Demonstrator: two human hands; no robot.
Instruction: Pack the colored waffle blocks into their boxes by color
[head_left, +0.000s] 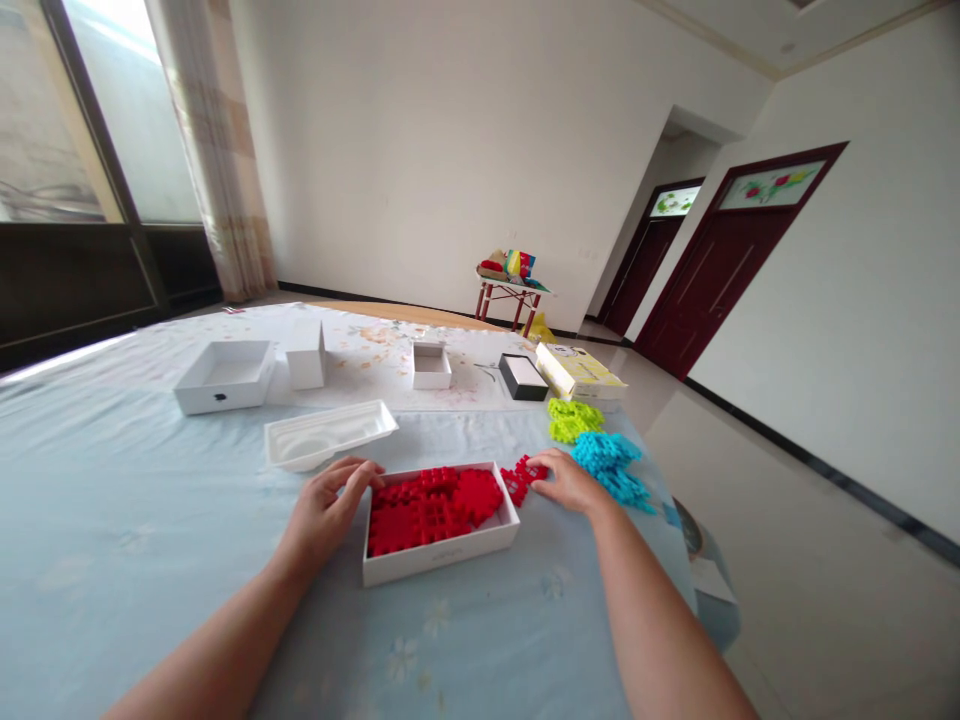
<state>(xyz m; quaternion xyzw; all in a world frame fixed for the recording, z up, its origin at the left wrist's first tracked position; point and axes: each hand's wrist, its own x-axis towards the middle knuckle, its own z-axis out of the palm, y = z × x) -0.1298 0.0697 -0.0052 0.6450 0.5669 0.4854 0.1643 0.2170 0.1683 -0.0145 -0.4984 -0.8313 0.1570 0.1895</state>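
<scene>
On the left part of the table, an open white box (pixel 201 402) with a small dark mark on its front wall stands on the cloth (pixel 112 560), and just to the right of it there is a white upright box (pixel 307 358). Nearer to the person lies a shallow white tray (pixel 330 440), slightly turned, beyond the left hand (pixel 324 505).

The long white box (pixel 442 562) is immediately to the right of the left hand, between the two hands, and it is filled with red lattice pieces (pixel 420 515). The left hand has its fingers partly bent, with thumb and forefinger at the far left corner of this box; whether they grip the wall or only rest on it, I cannot tell. Farther back, behind the long box, stands a small white box (pixel 431 380).

Just outside the right wall of the long box is a red piece (pixel 517 482), at the fingertips of the right hand (pixel 541 476). This hand is nearly closed, and it pinches the piece between thumb and fingers. Beyond it are a black-sided box (pixel 523 377), a yellow and white box (pixel 583 372) and a heap of green pieces (pixel 574 420). The blue pieces (pixel 609 462) lie near the right hand, on its right side.
</scene>
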